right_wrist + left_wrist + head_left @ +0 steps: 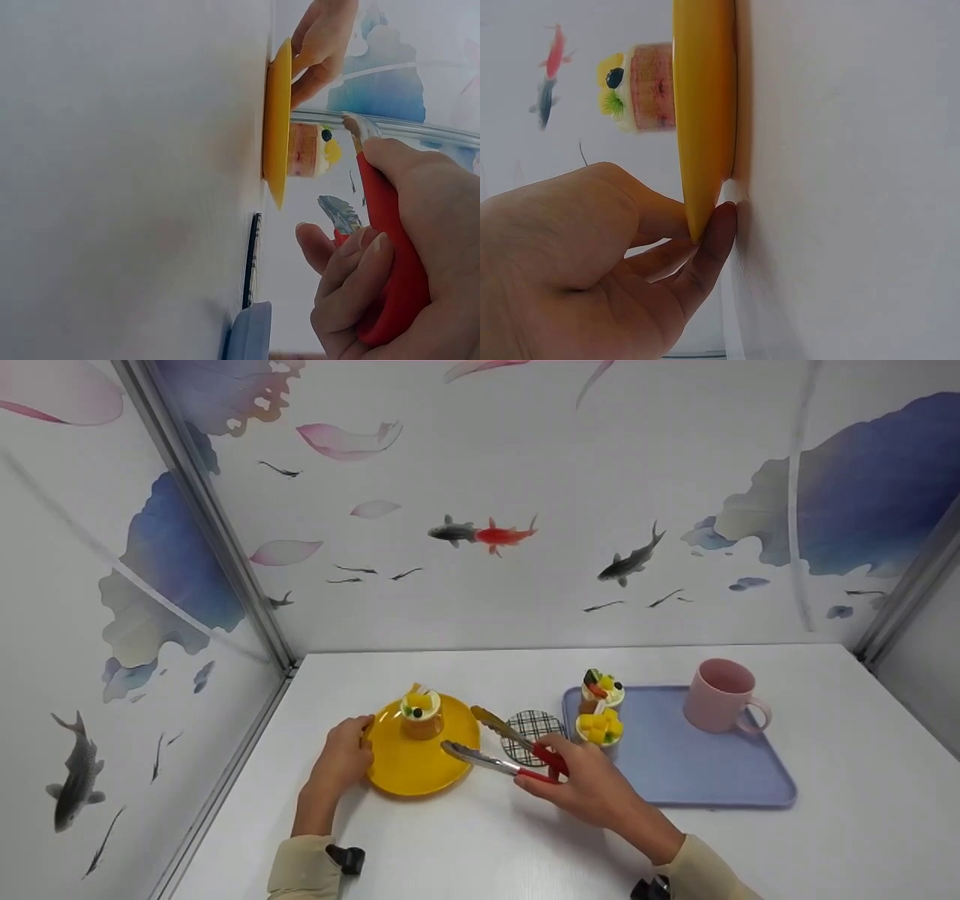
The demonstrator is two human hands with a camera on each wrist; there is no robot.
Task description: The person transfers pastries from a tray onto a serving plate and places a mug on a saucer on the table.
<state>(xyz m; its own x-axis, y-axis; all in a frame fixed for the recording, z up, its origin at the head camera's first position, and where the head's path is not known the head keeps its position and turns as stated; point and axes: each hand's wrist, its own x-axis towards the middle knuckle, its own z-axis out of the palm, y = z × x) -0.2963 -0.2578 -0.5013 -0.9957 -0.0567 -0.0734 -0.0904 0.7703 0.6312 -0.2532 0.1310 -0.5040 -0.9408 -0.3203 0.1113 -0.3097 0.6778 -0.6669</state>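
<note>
My left hand (346,751) pinches the left rim of a yellow plate (420,769) that rests on the table. In the left wrist view the thumb and fingers (705,262) lie on either side of the rim. On the plate stands a small dessert cup (421,712) topped with cream, yellow fruit pieces and a dark berry. My right hand (592,784) grips red-handled metal tongs (487,757). Their tips are spread apart, with nothing between them, and point at the plate's right side. The right wrist view shows the fingers curled round the red handle (386,240).
Right of the plate lies a round plaid coaster (531,727), partly behind the tongs. A blue-purple tray (675,780) holds two more dessert cups, one fruit-topped (600,727) in front of another (602,688), and a pink mug (718,697). Printed walls (480,607) enclose the table's back and sides.
</note>
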